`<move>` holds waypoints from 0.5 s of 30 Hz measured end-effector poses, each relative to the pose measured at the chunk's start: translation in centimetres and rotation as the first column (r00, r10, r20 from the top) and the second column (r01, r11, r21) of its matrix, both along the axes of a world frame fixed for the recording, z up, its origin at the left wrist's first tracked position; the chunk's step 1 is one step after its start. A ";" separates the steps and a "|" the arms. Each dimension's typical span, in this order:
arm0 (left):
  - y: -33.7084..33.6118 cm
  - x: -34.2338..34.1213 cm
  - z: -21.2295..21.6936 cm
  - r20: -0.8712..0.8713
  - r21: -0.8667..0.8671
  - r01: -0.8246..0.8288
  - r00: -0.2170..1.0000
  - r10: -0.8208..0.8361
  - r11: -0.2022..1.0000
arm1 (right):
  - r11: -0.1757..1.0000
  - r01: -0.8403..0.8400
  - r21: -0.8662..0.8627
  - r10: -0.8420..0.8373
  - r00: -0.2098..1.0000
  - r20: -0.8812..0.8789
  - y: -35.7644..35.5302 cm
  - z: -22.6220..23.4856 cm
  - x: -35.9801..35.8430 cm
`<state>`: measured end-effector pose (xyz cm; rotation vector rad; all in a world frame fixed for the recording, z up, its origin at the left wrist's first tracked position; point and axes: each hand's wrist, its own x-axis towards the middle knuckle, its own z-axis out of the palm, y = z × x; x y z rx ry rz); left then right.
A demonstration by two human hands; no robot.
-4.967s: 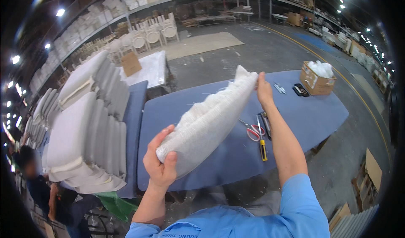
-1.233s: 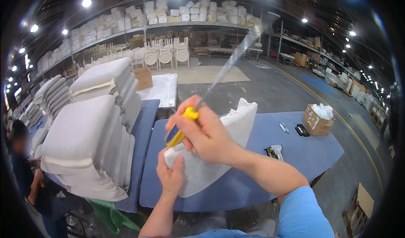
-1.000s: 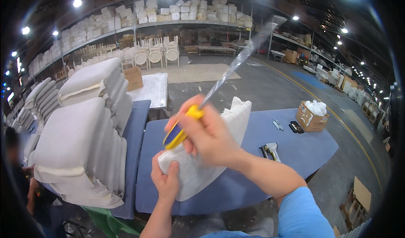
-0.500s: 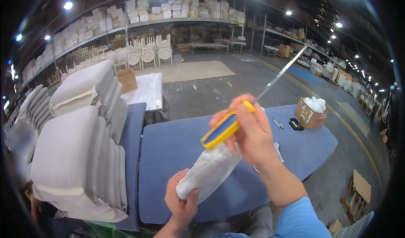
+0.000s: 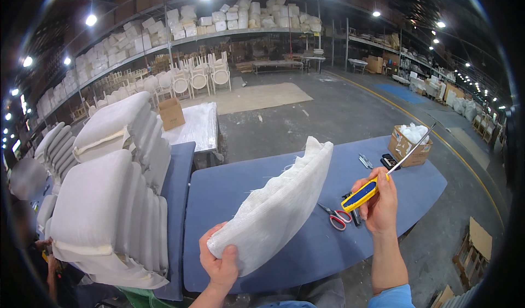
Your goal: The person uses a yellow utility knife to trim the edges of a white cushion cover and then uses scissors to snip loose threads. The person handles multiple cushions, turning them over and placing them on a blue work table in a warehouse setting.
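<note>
My left hand (image 5: 220,261) grips one end of a light grey fabric-covered cushion (image 5: 279,215), tilted up on its side above the blue table. Ragged, frayed cloth runs along the cushion's upper edge. To the right, my right hand (image 5: 378,201) is closed round the yellow and blue handle of a screwdriver (image 5: 361,193). Its long metal shaft points up and to the right, away from the cushion. Just left of that hand, scissors (image 5: 337,218) with red and white handles lie on the table, beside a dark tool partly hidden by the hand.
Stacked grey cushions (image 5: 93,204) stand on the left. The blue table (image 5: 219,182) holds a cardboard box (image 5: 407,147) of white stuffing, a black case (image 5: 390,161) and small metal pieces (image 5: 365,161). A wrapped table (image 5: 199,125) stands beyond; another person is at the far left.
My right hand has moved right and down with the screwdriver, off the cushion. The cushion's far end has swung up in my left hand, and the scissors now show.
</note>
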<state>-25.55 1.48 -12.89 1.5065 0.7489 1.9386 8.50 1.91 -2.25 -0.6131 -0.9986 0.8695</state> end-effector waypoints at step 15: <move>-0.6 -0.6 -3.7 -0.124 -0.159 -0.249 0.965 0.230 0.955 | 0.755 0.596 -0.272 -0.011 0.426 0.904 1.5 -22.8 5.6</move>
